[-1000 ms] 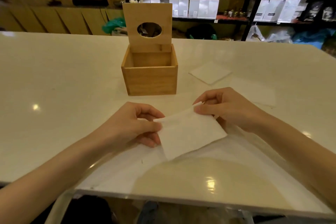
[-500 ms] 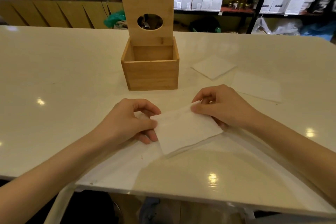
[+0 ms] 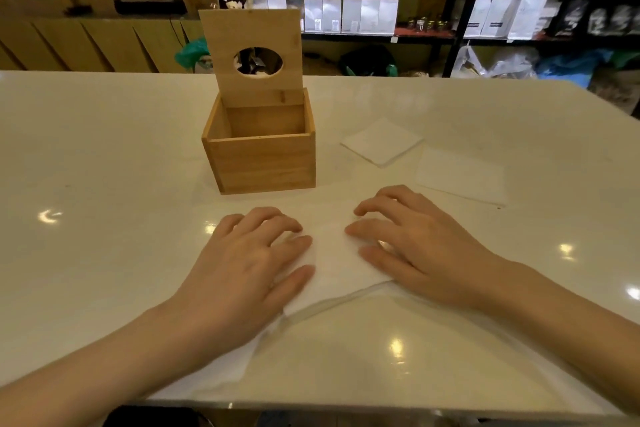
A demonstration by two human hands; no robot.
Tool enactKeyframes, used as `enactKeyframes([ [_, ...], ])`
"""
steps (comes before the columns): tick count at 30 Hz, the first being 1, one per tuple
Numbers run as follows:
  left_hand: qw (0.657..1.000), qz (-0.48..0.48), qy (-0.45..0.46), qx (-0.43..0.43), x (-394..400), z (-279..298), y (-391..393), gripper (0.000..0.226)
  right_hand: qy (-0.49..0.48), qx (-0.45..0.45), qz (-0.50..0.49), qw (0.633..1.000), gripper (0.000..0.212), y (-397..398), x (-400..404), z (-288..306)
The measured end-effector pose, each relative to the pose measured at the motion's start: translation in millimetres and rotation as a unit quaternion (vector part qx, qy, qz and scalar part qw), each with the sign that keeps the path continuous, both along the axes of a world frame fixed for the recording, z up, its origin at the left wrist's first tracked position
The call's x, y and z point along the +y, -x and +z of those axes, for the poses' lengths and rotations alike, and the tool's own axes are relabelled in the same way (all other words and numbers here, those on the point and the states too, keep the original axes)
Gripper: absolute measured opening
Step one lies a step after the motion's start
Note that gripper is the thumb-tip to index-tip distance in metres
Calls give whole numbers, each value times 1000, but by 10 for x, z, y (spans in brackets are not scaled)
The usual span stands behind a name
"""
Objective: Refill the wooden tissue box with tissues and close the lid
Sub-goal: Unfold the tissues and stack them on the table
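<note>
The wooden tissue box [image 3: 263, 163] stands on the table ahead of me, and what I see of its inside shows no tissue. Its lid [image 3: 254, 45], with an oval hole, stands upright at the back. A folded white tissue [image 3: 334, 267] lies flat on the table in front of the box. My left hand [image 3: 249, 267] presses its left side, palm down with fingers spread. My right hand [image 3: 415, 246] rests flat on its right side. Neither hand grips it.
Right of the box lie a folded tissue [image 3: 382, 140] and a second tissue [image 3: 460, 175]. A clear plastic sheet [image 3: 346, 340] lies on the table [image 3: 104, 166] under my forearms near the front edge. Shelves with white packages stand behind the table.
Both hands were pinching the tissue and holding it up; they have let go of the pinch and now lie flat on it, with the tissue pressed onto the table.
</note>
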State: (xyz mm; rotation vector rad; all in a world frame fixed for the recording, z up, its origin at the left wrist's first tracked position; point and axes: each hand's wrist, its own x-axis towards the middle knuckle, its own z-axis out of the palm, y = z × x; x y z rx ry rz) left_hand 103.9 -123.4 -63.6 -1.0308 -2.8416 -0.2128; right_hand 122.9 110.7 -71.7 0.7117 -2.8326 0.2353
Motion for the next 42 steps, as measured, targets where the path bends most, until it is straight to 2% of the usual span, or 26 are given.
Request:
enactKeyframes([
  [6, 998, -61, -11, -30, 201, -14, 263, 62, -51, 21, -54, 997, 35, -93, 141, 10],
  [11, 991, -123, 44, 31, 443, -11, 433, 48, -97, 27, -120, 988, 35, -193, 295, 12],
  [14, 986, -163, 25, 0, 564, -30, 498, 56, -104, 15, -137, 985, 36, -271, 350, 15],
  [16, 982, -185, 38, -17, 630, 20, 563, 60, -75, 13, -142, 987, 42, -271, 420, 78],
  [18, 976, -213, 42, -3, 755, 172, 633, 58, 3, 9, -153, 988, 50, -226, 552, 181],
  [21, 975, -221, -15, -25, 1069, 407, 798, 39, 97, 13, -195, 976, 47, -97, 848, 345],
  [23, 971, -230, -58, -9, 1341, 413, 938, 34, 81, 21, -226, 970, 35, 28, 1033, 384],
  [25, 969, -233, -71, 49, 1581, 304, 1058, 35, 51, 38, -269, 961, 32, 160, 1126, 292],
  [27, 975, -203, -51, 73, 1777, 119, 1190, 42, 1, 68, -301, 951, 42, 246, 1143, 178],
  [29, 987, -154, -15, 50, 1848, -45, 1293, 48, -38, 53, -311, 948, 52, 330, 1105, 21],
  [31, 984, -168, -6, 58, 2198, -52, 1438, 48, -43, 34, -360, 931, 63, 323, 1377, -12],
  [34, 983, -171, 18, 60, 2182, -88, 1492, 43, -56, 2, -353, 934, 72, 341, 1415, -58],
  [38, 980, -180, -13, 78, 2150, -131, 1477, 34, -45, -8, -348, 936, 40, 370, 1391, -93],
  [42, 980, -173, -67, 74, 2168, -133, 1439, 26, 17, 30, -343, 939, 29, 364, 1373, -77],
])
